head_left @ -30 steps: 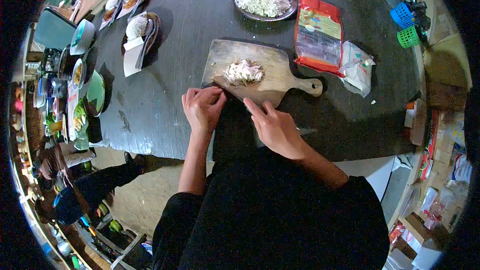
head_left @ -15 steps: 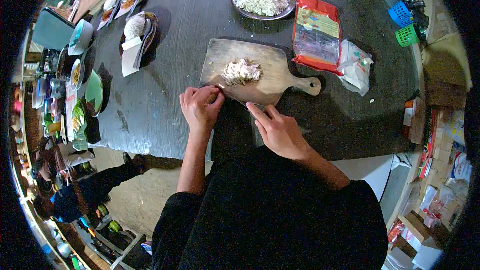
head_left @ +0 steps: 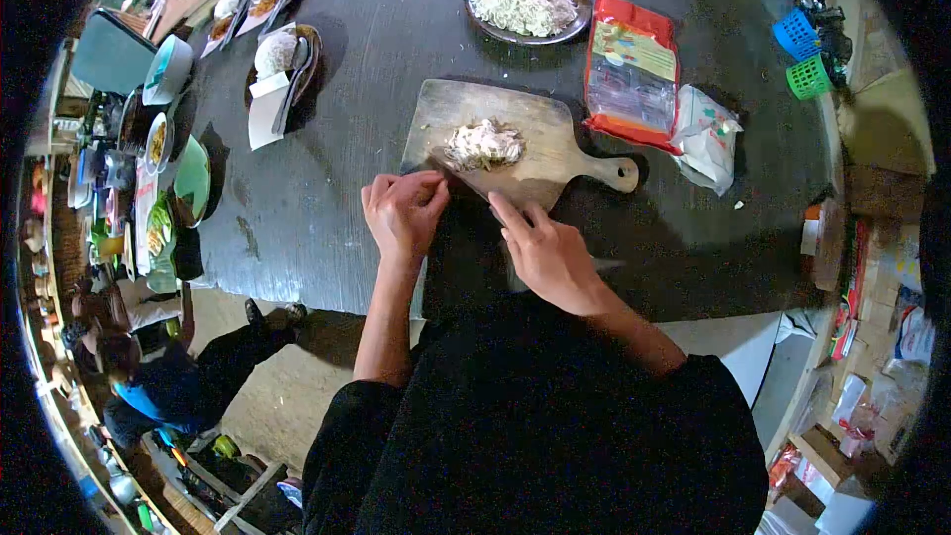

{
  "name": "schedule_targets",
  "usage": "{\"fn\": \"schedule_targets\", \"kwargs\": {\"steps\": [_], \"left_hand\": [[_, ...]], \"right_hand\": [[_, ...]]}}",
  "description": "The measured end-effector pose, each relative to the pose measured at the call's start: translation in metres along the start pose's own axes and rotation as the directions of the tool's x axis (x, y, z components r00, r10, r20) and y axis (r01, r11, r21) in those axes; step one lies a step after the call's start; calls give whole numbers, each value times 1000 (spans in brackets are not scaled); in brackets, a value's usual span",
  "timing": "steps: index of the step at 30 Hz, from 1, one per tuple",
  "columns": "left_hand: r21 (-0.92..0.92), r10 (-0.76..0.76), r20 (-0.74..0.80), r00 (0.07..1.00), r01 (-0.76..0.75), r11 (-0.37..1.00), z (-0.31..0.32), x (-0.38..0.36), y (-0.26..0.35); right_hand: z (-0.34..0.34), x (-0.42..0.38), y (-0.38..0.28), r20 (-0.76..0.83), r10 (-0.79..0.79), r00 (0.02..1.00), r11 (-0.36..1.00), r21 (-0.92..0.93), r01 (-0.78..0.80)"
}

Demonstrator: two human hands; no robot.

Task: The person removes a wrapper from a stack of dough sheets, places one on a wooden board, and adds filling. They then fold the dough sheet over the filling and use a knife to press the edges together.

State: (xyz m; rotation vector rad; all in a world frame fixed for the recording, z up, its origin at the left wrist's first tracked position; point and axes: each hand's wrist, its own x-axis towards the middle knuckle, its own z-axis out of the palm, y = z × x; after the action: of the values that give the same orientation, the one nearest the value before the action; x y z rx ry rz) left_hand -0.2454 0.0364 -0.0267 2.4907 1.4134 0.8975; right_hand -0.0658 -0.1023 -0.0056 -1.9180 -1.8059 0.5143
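Note:
A wooden cutting board (head_left: 555, 139) with a handle at its right lies on the dark table. On it sits a small heap of pale, shredded or chopped food (head_left: 483, 144), which looks like meat. My right hand (head_left: 555, 260) grips a knife (head_left: 474, 184), index finger stretched along its back; the blade points up-left over the board's near edge. My left hand (head_left: 401, 216) is closed in a pinch at the board's near left corner, close to the blade's tip. What its fingertips hold, if anything, is too small to make out.
Beyond the board stands a plate (head_left: 580, 30) heaped with white shreds. A red plastic packet (head_left: 634, 69) and a white bag (head_left: 708, 139) lie to the right. Plates with rice mounds (head_left: 275, 54) stand at the left. Another person (head_left: 188, 376) is at the lower left.
The view has shifted slightly, so the table's things sit a little farther right and lower. Both hands stay at the board's near edge. The person at lower left has changed posture.

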Motion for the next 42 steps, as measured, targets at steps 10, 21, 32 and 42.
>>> {"fn": "schedule_targets", "kwargs": {"steps": [10,21,32,42], "left_hand": [[-21,42,-43,998,-43,999,3,-1,-5],[-19,10,-2,1000,-10,1000,0,-3,-4],[-22,66,-58,996,-67,998,3,-1,-3],[-36,37,-42,998,-39,999,3,0,-4]], "right_hand": [[-16,-9,-1,58,-35,998,998,60,31],[-3,5,-4,8,-20,1000,1000,3,20],[-18,-10,5,-18,-71,997,993,92,72],[-9,-4,2,51,-52,997,998,40,50]]}}
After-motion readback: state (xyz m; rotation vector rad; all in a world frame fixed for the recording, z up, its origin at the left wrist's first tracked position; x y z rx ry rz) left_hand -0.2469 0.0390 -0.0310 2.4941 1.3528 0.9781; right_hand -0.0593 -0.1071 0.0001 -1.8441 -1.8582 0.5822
